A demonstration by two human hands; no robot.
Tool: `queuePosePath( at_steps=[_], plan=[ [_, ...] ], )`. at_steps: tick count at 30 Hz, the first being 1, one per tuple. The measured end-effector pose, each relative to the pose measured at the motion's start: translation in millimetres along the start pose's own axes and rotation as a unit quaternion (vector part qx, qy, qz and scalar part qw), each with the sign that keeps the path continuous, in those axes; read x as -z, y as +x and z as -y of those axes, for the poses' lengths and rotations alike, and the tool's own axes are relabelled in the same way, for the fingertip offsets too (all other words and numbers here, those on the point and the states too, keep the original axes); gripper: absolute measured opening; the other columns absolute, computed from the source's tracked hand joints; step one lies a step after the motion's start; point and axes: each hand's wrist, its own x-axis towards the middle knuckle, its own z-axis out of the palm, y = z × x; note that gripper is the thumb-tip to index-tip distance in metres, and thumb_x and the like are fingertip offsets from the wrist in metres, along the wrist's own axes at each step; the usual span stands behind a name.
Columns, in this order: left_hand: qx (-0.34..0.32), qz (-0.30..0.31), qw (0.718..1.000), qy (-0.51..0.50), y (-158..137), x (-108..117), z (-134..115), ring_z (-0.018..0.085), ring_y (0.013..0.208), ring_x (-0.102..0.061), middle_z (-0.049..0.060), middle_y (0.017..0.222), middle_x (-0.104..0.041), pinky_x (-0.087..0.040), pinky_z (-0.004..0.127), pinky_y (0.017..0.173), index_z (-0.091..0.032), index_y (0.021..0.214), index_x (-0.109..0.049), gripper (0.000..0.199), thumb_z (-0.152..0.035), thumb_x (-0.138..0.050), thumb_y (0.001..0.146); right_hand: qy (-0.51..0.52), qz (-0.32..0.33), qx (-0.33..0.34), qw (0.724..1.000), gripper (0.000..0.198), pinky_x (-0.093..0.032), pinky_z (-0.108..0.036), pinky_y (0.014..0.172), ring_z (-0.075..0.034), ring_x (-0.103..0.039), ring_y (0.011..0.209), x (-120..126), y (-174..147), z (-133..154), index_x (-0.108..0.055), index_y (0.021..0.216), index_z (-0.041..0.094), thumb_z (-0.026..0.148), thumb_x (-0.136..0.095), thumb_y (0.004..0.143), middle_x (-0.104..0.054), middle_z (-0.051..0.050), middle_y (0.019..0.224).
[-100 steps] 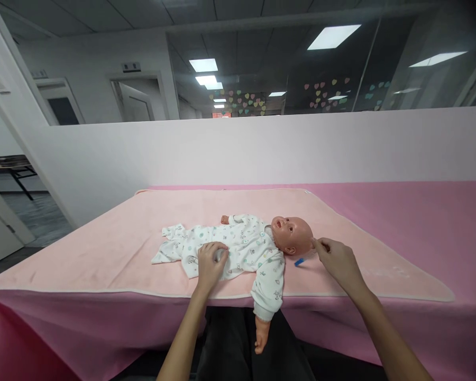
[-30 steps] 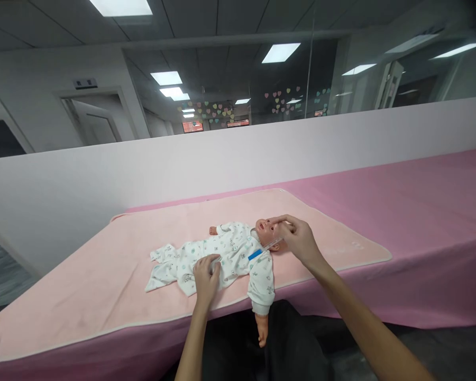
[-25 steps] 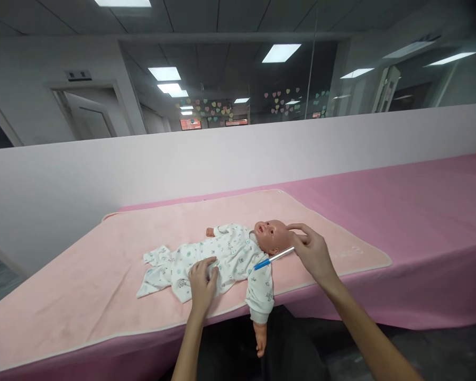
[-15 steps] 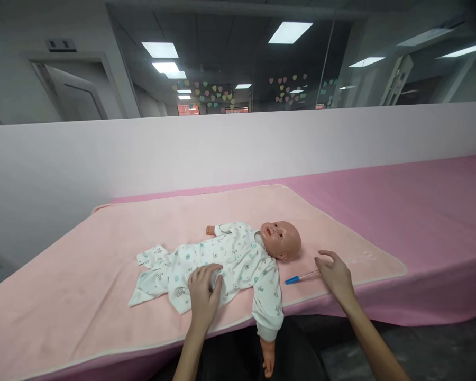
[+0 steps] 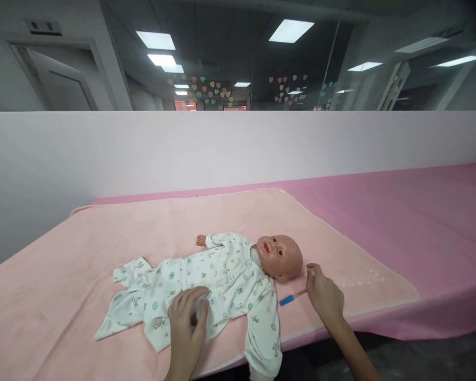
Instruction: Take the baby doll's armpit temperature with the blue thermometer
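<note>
Light panels (image 5: 291, 31) glare white (top-right corner dark).

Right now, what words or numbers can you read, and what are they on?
None are clear enough to read.
Sign above the door: too blurred.
Red panels in the window: too small.
Pale marks on the blanket: too faint.
White tag at the blanket's far edge: too small.
Blue-tipped stick: no writing I can make out.
</note>
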Motion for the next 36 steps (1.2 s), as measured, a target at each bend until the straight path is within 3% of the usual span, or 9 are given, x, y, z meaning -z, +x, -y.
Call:
queuePosePath(
  at_steps=[3, 5, 8, 11, 16, 30, 33, 36],
  plan=[
    [-0.013, -0.083, 0.996, 0.013, 0, -6, -15, 0.024, 0.09, -0.054, 0.003, 0.088, -0.064, -0.039, 0.044, 0.083, -0.027, 0.09, -0.059, 0.014, -0.023, -0.048, 0.081, 0.067, -0.001, -0.007, 0.998, 0.04, -0.036, -0.028, 0.053, -0.022, -0.06, 0.061, 2, 1, -7, -0.053, 0.113, 0.021, 0.034, -0.024, 0.088, -0.064, -0.008, 0.067],
    [-0.04, -0.098, 0.994, 0.017, 4, -14, -33, 0.023, 0.088, -0.055, 0.003, 0.085, -0.064, -0.039, 0.043, 0.084, -0.026, 0.09, -0.058, 0.015, -0.019, -0.047, 0.081, 0.127, -0.002, -0.021, 0.992, 0.04, -0.036, -0.027, 0.052, -0.022, -0.059, 0.06, 2, 2, -13, -0.054, 0.111, 0.022, 0.037, -0.026, 0.086, -0.064, -0.007, 0.067],
    [-0.086, -0.051, 0.995, 0.016, 20, -35, -60, 0.022, 0.09, -0.054, 0.003, 0.088, -0.064, -0.038, 0.041, 0.086, -0.025, 0.093, -0.059, 0.018, -0.018, -0.046, 0.082, 0.223, -0.013, -0.044, 0.974, 0.04, -0.037, -0.027, 0.053, -0.021, -0.056, 0.059, 2, 3, -20, -0.055, 0.107, 0.02, 0.04, -0.031, 0.083, -0.064, -0.005, 0.068],
    [-0.068, 0.014, 0.997, 0.026, 40, -59, -76, 0.02, 0.098, -0.051, 0.003, 0.102, -0.06, -0.037, 0.038, 0.085, -0.024, 0.102, -0.057, 0.022, -0.02, -0.044, 0.085, 0.293, -0.031, -0.063, 0.954, 0.04, -0.037, -0.027, 0.054, -0.02, -0.053, 0.055, 2, 2, -25, -0.057, 0.104, 0.018, 0.042, -0.035, 0.08, -0.062, -0.003, 0.061],
    [-0.079, 0.05, 0.993, 0.068, 52, -85, -71, 0.021, 0.096, -0.051, 0.004, 0.102, -0.06, -0.036, 0.039, 0.085, -0.022, 0.098, -0.059, 0.019, -0.023, -0.045, 0.086, 0.343, -0.049, -0.08, 0.935, 0.042, -0.036, -0.027, 0.052, -0.019, -0.05, 0.05, 1, -1, -27, -0.059, 0.104, 0.017, 0.042, -0.04, 0.077, -0.059, -0.002, 0.056],
    [-0.103, -0.014, 0.994, 0.021, 34, -88, -61, 0.018, 0.084, -0.052, 0.005, 0.088, -0.06, -0.038, 0.036, 0.077, -0.022, 0.089, -0.063, 0.018, -0.019, -0.046, 0.085, 0.342, -0.076, -0.075, 0.933, 0.039, -0.038, -0.028, 0.057, -0.021, -0.054, 0.062, 3, -1, -27, -0.06, 0.098, 0.016, 0.039, -0.041, 0.074, -0.062, -0.005, 0.065],
    [-0.102, -0.032, 0.994, 0.013, 32, -87, -61, 0.018, 0.081, -0.051, 0.004, 0.084, -0.061, -0.038, 0.035, 0.076, -0.023, 0.089, -0.065, 0.018, -0.019, -0.047, 0.085, 0.32, -0.131, -0.064, 0.936, 0.037, -0.035, -0.026, 0.055, -0.019, -0.049, 0.054, 7, -10, -21, -0.062, 0.097, 0.015, 0.036, -0.04, 0.076, -0.054, -0.002, 0.054],
    [-0.114, -0.058, 0.992, 0.013, 31, -87, -60, 0.018, 0.079, -0.051, 0.004, 0.082, -0.062, -0.037, 0.036, 0.076, -0.025, 0.09, -0.066, 0.019, -0.019, -0.049, 0.085, 0.337, -0.2, -0.02, 0.92, 0.037, -0.035, -0.025, 0.053, -0.015, -0.045, 0.047, 11, -32, -1, -0.062, 0.096, 0.013, 0.037, -0.039, 0.079, -0.045, 0.001, 0.048]
  ],
)
